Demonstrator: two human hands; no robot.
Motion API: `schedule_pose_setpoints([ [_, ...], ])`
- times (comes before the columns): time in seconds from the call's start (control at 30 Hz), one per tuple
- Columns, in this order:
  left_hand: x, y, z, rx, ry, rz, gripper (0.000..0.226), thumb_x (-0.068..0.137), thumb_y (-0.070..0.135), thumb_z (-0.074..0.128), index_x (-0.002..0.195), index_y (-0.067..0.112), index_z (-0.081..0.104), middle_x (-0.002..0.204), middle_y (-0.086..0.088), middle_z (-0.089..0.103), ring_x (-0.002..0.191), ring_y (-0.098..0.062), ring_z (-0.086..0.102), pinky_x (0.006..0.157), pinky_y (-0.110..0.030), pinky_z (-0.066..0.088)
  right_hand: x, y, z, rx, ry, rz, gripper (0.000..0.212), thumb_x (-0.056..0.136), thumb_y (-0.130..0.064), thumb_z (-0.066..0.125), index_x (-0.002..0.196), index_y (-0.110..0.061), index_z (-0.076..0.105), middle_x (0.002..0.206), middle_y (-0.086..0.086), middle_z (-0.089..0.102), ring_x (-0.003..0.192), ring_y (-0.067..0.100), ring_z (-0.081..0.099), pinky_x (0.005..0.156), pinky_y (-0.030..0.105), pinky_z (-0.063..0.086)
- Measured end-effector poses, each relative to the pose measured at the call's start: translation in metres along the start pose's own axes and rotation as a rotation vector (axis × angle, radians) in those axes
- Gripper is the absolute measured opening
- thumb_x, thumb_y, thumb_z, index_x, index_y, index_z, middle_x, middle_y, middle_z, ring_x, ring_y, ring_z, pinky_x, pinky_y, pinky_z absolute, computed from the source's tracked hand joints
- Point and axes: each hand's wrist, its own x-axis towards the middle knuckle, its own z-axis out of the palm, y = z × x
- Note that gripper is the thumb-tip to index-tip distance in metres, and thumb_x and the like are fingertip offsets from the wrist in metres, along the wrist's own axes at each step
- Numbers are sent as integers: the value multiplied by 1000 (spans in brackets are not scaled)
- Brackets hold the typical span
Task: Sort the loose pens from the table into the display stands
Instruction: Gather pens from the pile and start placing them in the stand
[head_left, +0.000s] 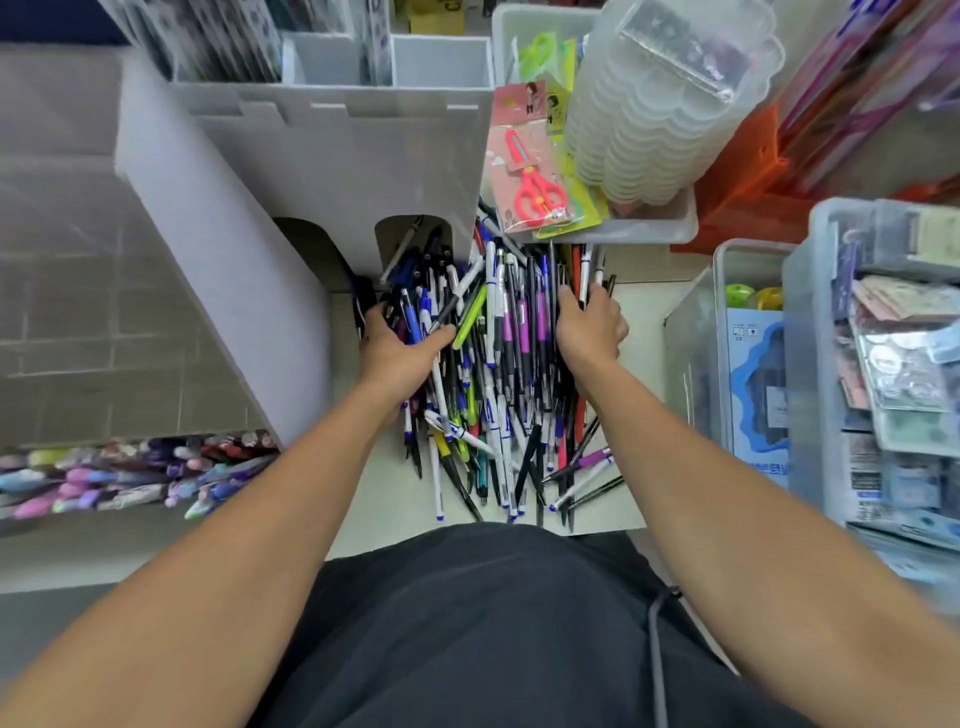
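Note:
A big heap of loose pens (498, 374) in black, blue, white, purple and green lies on the pale table (384, 499) in front of me. My left hand (397, 345) lies on the heap's left side, its fingers curled round several pens. My right hand (589, 325) is on the right side, fingers curled round a few black and white pens. A white display stand (332, 150) with arched openings rises behind the heap; pens reach into its right arch (413, 244).
A tray of pastel pens (130, 475) sits at the left. Packaged scissors (530, 166) and stacked clear lids (665, 98) fill a tray at the back right. Clear bins (748, 364) of goods stand at the right, close to my right arm.

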Motion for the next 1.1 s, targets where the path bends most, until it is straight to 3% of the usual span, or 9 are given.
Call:
schedule_pose_setpoints([
  [0.1, -5, -8, -6, 46, -53, 46, 101, 83, 45, 79, 158, 29, 14, 159, -1, 35, 144, -24, 36, 117, -43, 34, -19, 5, -21, 241, -74, -108, 59, 106, -37, 44, 160, -23, 23, 165, 1, 22, 153, 20, 18, 122, 36, 18],
  [0.2, -12, -15, -10, 114, -70, 108, 106, 84, 40, 80, 160, 31, 5, 163, 0, 27, 147, -22, 31, 118, -38, 29, -49, 28, -52, -71, -12, -242, 65, 101, -50, 48, 157, -22, 30, 164, 3, 24, 151, 22, 23, 123, 42, 23],
  [0.3, -19, -21, -9, 202, -66, 137, 117, 83, 40, 81, 160, 31, -7, 167, -3, 17, 149, -26, 29, 118, -40, 28, -83, 58, -72, -385, 76, -92, 76, 97, -62, 48, 150, -10, 33, 151, 18, 37, 132, 40, 46, 106, 50, 42],
  [0.43, -24, -24, -5, 268, -66, 128, 124, 79, 47, 82, 158, 33, -13, 167, -6, 14, 146, -31, 32, 117, -43, 29, -94, 94, -57, -499, -176, 227, 94, 88, -78, 40, 153, -15, 17, 146, 28, 40, 115, 44, 58, 91, 53, 55],
  [0.67, -27, -24, -4, 150, -70, 102, 125, 78, 32, 86, 159, 33, -10, 165, -5, 10, 146, -23, 30, 114, -34, 28, -84, 57, -17, 23, -86, 134, 53, 97, -11, 55, 145, -5, 32, 144, 11, 33, 117, 24, 45, 94, 24, 32],
  [0.8, -30, -30, -3, 66, -20, 80, 130, 76, 30, 88, 159, 34, -11, 167, -3, 5, 150, -23, 22, 118, -37, 22, -80, 34, -19, 136, -126, 22, 64, 98, -7, 53, 155, -15, 25, 153, 8, 28, 134, 24, 40, 114, 32, 34],
  [0.9, -34, -33, -7, 33, 7, 66, 131, 76, 25, 89, 158, 35, -13, 168, -2, 4, 151, -23, 20, 119, -40, 21, -80, 36, -40, -3, -58, -89, 66, 100, -15, 51, 158, -17, 21, 160, 4, 24, 137, 20, 38, 111, 29, 29],
  [1.0, -38, -34, -10, 59, 2, 65, 132, 75, 26, 89, 158, 34, -13, 168, 0, 3, 151, -23, 19, 118, -38, 22, -86, 56, -58, -242, -36, -82, 58, 98, -33, 57, 147, -8, 39, 145, 12, 40, 115, 25, 53, 92, 31, 42],
  [1.1, -42, -34, -8, 101, 1, 50, 136, 72, 28, 91, 158, 32, -13, 168, -1, 2, 151, -23, 20, 117, -37, 23, -89, 77, -65, -448, -43, -45, 48, 95, -40, 60, 118, 2, 54, 100, 13, 62, 79, 21, 54, 55, 27, 34],
])
